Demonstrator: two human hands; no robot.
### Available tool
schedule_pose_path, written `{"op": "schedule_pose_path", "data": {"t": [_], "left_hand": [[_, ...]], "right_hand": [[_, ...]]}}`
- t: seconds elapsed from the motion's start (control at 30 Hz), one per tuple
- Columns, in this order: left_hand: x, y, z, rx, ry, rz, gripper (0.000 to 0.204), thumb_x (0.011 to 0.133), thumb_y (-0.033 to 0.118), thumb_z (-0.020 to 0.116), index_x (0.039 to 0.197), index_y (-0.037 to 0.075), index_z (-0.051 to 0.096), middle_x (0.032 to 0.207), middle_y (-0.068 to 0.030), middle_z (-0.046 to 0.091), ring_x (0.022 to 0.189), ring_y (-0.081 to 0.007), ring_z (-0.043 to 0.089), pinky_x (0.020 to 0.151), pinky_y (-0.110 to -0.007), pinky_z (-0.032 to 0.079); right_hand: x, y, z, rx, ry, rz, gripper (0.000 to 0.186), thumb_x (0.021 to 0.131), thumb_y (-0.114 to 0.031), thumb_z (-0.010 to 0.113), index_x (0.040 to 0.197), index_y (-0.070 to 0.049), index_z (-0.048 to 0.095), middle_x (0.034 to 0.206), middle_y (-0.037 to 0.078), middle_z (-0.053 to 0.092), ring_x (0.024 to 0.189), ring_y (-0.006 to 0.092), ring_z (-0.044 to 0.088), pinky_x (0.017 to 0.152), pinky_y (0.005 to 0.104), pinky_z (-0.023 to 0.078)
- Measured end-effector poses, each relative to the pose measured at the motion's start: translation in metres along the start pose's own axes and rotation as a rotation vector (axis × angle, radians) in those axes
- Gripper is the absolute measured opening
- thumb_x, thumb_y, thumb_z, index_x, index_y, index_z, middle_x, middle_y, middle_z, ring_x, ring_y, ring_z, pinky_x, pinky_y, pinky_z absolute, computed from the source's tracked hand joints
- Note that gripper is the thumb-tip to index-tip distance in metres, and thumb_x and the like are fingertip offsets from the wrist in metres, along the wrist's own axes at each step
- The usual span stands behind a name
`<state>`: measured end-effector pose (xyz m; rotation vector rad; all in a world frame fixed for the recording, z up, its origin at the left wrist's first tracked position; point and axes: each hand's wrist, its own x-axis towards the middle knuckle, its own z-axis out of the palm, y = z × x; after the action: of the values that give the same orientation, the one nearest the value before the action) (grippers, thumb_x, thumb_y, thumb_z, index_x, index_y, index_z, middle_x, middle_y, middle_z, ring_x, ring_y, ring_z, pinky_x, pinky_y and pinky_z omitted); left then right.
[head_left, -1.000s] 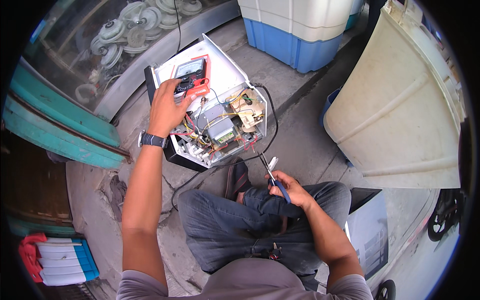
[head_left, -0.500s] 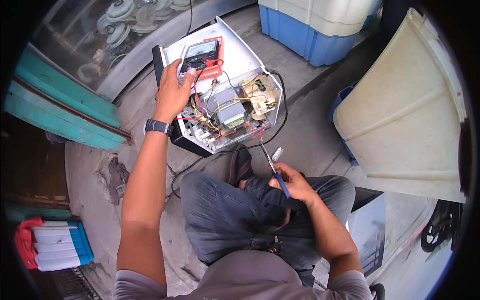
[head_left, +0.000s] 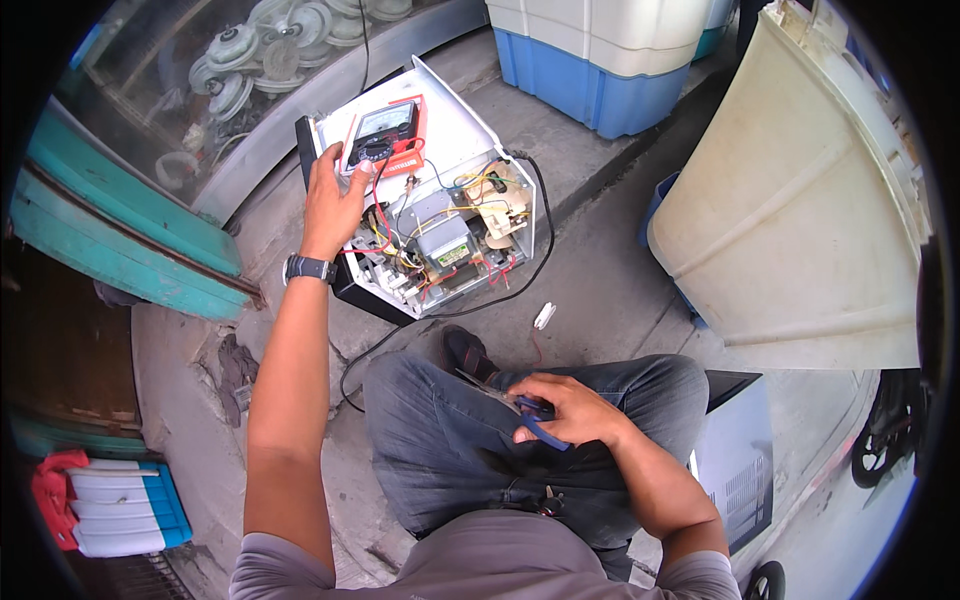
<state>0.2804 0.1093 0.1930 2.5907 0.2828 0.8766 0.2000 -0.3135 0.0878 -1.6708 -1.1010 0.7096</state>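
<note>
My left hand (head_left: 338, 208) reaches to an analog multimeter (head_left: 383, 128) lying on its orange box, thumb and fingers straddling the meter's near left corner. The meter sits on top of an appliance (head_left: 455, 115) with its cover off, which looks like a microwave oven. Its grey transformer (head_left: 440, 228) and several coloured wires are exposed, and a red lead runs down from the meter into them. Over my lap, my right hand (head_left: 575, 410) grips blue-handled long-nose pliers (head_left: 540, 430), handles spread, jaws pointing left. The fingers partly hide the tool's middle.
A small white piece (head_left: 545, 316) with a thin red wire lies on the floor. The black power cord (head_left: 545, 235) loops around the appliance. Behind stands a blue and white bin (head_left: 600, 80); a large cream panel (head_left: 800, 200) leans at right. A metal cover (head_left: 735, 460) lies beside my knee.
My right hand has drawn back toward my lap and turned the pliers, so the jaws point left, away from the appliance. My left hand stays at the multimeter; the view has shifted slightly.
</note>
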Motion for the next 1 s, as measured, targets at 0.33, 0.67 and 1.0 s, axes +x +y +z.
{"op": "schedule_pose_path", "data": {"t": [0.33, 0.67, 1.0], "left_hand": [[-0.013, 0.006, -0.037, -0.457, 0.182, -0.099, 0.039, 0.105, 0.018, 0.063, 0.138, -0.003, 0.057, 0.141, -0.0177, 0.06, 0.13, -0.0233, 0.058, 0.113, -0.035, 0.042], [-0.067, 0.087, -0.074, -0.273, 0.285, 0.19, 0.022, 0.102, 0.009, 0.062, 0.12, -0.004, 0.066, 0.123, -0.0149, 0.065, 0.122, -0.0258, 0.06, 0.106, -0.038, 0.045], [-0.242, 0.115, 0.048, -0.84, -0.156, -0.573, 0.014, 0.103, 0.005, 0.06, 0.114, -0.001, 0.067, 0.103, -0.0057, 0.068, 0.095, -0.0173, 0.069, 0.087, -0.033, 0.055]], "right_hand": [[-0.006, 0.032, -0.01, 0.051, 0.122, 0.359, 0.061, 0.083, -0.042, 0.087, 0.128, -0.006, 0.065, 0.101, 0.013, 0.07, 0.091, 0.0251, 0.069, 0.08, 0.0375, 0.053], [0.004, 0.012, -0.002, -0.06, 0.114, 0.268, 0.056, 0.086, -0.047, 0.081, 0.119, -0.005, 0.066, 0.1, 0.018, 0.071, 0.094, 0.0359, 0.07, 0.083, 0.0433, 0.053], [-0.005, 0.036, -0.013, -0.014, 0.254, 0.4, 0.06, 0.085, -0.046, 0.084, 0.124, -0.005, 0.066, 0.085, 0.012, 0.072, 0.08, 0.0259, 0.071, 0.077, 0.039, 0.054]]}}
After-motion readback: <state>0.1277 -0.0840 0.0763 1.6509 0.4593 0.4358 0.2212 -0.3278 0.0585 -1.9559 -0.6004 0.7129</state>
